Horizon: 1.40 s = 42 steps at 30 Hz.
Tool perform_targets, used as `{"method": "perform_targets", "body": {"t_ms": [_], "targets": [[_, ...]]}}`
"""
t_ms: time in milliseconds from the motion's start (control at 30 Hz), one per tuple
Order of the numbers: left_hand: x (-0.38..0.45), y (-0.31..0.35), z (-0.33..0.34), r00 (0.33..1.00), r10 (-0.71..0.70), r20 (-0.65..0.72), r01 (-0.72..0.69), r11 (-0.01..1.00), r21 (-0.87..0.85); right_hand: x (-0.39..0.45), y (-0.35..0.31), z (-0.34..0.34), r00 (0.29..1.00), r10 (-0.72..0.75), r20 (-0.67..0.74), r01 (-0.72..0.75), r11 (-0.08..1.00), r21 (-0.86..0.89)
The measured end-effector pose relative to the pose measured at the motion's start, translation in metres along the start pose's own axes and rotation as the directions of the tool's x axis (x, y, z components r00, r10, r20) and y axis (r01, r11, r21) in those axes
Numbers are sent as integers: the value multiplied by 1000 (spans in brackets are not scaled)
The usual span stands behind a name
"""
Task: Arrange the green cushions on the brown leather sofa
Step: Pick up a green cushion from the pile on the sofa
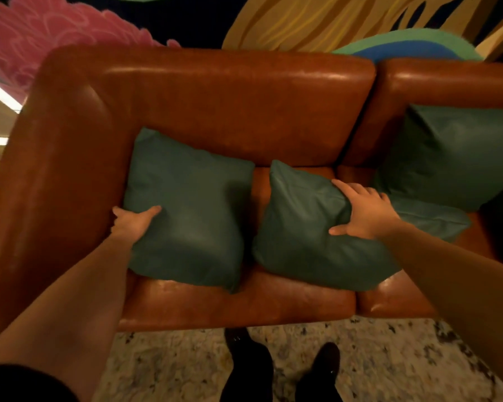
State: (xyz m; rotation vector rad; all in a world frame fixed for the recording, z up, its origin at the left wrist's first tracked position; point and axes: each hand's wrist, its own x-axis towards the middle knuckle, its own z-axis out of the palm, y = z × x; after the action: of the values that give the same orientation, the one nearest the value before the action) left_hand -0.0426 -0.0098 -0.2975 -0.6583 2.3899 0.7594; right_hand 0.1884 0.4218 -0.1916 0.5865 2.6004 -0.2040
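Two square green fabric cushions lie at the centre of the frame on the seat of the glossy brown leather sofa (215,91). The left cushion (189,210) leans toward the armrest at left; the right cushion (305,227) lies tilted beside it, a strip of bare seat between them. The left hand (131,223) grips the left cushion's outer edge, thumb curled over its face, the other fingers hidden behind it. The right hand (363,210) rests on the right cushion's upper right edge, fingers spread with tips bent over the edge, thumb stretched low. More green cushions (453,158) are piled at the right of the frame against the backrest. They look soft, light and easily dented, so I judge a side edge or corner the best hold; the smooth leather may let them slide
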Motion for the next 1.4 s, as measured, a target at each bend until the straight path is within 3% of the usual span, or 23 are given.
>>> {"method": "perform_targets", "body": {"t_ms": [233, 333, 467, 700, 900, 967, 1067, 1233, 1267, 1300, 1333, 1367, 1400], "targets": [[-40, 24, -5, 970, 210, 124, -209, 978, -26, 2, -23, -8, 1000, 30, 4, -30, 999, -18], [-61, 40, -2, 949, 271, 163, -241, 953, -181, 0, -28, -11, 999, 34, 17, -34, 999, -22], [-77, 42, -20, 953, 301, 17, -292, 935, -199, -5, -29, -15, 999, 41, 25, -40, 999, -19], [-88, 13, -72, 923, 281, -264, -294, 956, -10, -8, -30, -15, 999, 31, 28, -31, 1000, -1], [-81, 5, -74, 931, 262, -253, -229, 961, 153, -8, -25, -15, 999, 36, 39, -37, 999, 12], [-89, 17, -65, 882, 384, -275, -299, 904, 304, -11, -23, -12, 999, 29, 33, -30, 999, 23], [-108, 40, -44, 742, 628, -237, -449, 727, 520, -14, -17, -10, 1000, 8, 24, -9, 1000, 24], [-165, 86, 17, 460, 888, -27, -755, 407, 514, -17, -4, -7, 999, -43, 28, 42, 999, 31], [-181, 95, 33, 456, 890, 25, -800, 397, 449, -18, -1, -7, 998, -57, 31, 56, 998, 33], [-194, 105, 51, 511, 857, 67, -820, 462, 338, -20, 3, -6, 997, -73, 32, 72, 997, 32], [-205, 116, 69, 618, 778, 112, -781, 592, 197, -23, 8, -5, 996, -89, 33, 88, 996, 30], [-215, 126, 84, 736, 655, 171, -671, 738, 64, -26, 14, -3, 994, -102, 36, 101, 995, 27], [-222, 134, 99, 813, 537, 225, -548, 836, -11, -29, 21, -1, 993, -112, 35, 111, 993, 27]]}}
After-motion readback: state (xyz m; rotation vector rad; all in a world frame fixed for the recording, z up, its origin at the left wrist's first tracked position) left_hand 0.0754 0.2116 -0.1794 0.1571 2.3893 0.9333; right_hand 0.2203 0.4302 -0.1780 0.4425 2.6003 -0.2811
